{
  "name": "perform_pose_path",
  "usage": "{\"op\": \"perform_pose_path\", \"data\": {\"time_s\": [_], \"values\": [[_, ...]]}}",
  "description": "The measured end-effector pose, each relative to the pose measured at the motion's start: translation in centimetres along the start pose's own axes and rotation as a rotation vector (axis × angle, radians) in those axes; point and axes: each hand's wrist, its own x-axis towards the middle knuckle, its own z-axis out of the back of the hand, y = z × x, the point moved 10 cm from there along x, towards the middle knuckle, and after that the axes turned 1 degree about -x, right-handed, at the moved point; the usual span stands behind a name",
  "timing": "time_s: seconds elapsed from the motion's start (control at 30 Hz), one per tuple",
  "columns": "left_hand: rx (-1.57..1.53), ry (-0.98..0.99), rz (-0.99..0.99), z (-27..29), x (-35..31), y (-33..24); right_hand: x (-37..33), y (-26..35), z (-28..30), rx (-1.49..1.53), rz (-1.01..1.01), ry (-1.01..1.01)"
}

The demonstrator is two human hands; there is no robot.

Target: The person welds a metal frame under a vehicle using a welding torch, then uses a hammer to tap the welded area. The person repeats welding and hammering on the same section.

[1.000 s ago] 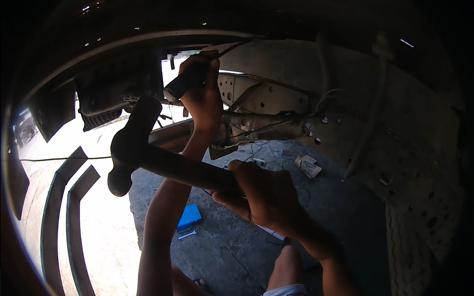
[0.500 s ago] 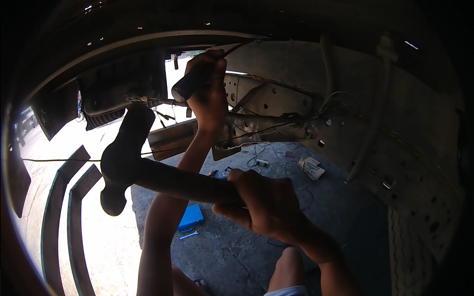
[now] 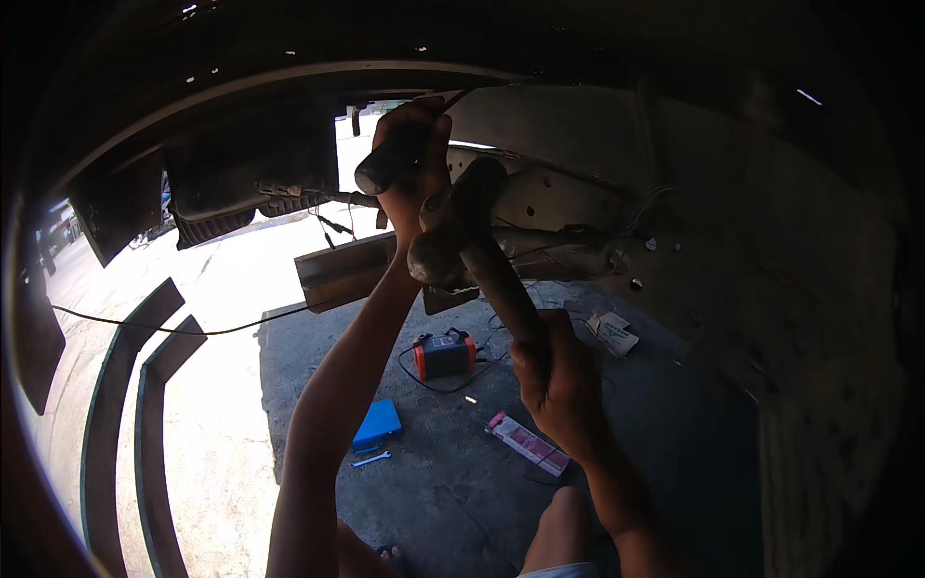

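Hands at work beneath a dark vehicle body, seen from the head; the left hand [image 3: 414, 173], raised at upper centre, is wrapped around a dark, thick cylindrical piece [image 3: 385, 166], whose blunt end points left and toward the viewer; the right hand [image 3: 562, 385], lower and apart from the left, grips the handle of a hammer [image 3: 503, 284], which slants up and leftward so that its head overlaps the left wrist in this view; whether the head touches anything cannot be told; behind the hammer runs a metal frame [image 3: 568, 197] pierced with round holes; on the concrete floor [image 3: 424, 520] below lie an orange-and-black machine [image 3: 446, 356] with a cable, a blue case [image 3: 378, 422], an open-ended wrench [image 3: 371, 459] just beside the case, a pink-and-white package [image 3: 528, 445] and a pale printed carton [image 3: 612, 332]; at left, two bent strips [image 3: 151, 433] stand out against sunlit ground, with a thin black cable [image 3: 222, 332] crossing near their upper ends.
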Motion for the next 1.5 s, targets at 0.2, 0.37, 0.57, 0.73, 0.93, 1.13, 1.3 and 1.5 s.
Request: {"op": "perform_pose_path", "data": {"time_s": [0.2,0.37,0.57,0.73,0.93,1.13,1.3,1.5], "values": [[-0.071,-0.141,0.030,4.6,-0.1,-6.3,-8.8,-2.6,-0.1,-0.152,-0.027,-0.072],[-0.095,-0.200,0.064,9.6,-3.9,-13.5,-16.1,-7.3,-4.1,-0.085,-0.134,-0.043],[-0.065,0.349,-0.233,9.0,-16.5,-21.6,-25.6,-10.7,-10.2,-0.021,-0.263,0.131],[0.161,0.748,-0.143,8.0,-32.2,-21.4,-32.9,-13.0,-13.4,-0.013,-0.360,0.241],[0.023,1.125,0.327,10.0,-47.8,-17.5,-41.1,-16.2,-15.4,-0.050,-0.465,0.320],[0.029,1.496,0.883,13.4,-58.8,-15.5,-49.1,-20.0,-16.2,-0.068,-0.589,0.406],[0.124,1.709,1.266,14.8,-55.8,-14.5,-56.3,-22.4,-20.5,-0.013,-0.741,0.607],[0.300,0.687,0.715,12.7,-22.1,-14.8,-63.3,-23.4,-24.0,0.135,-1.392,0.746]]}}
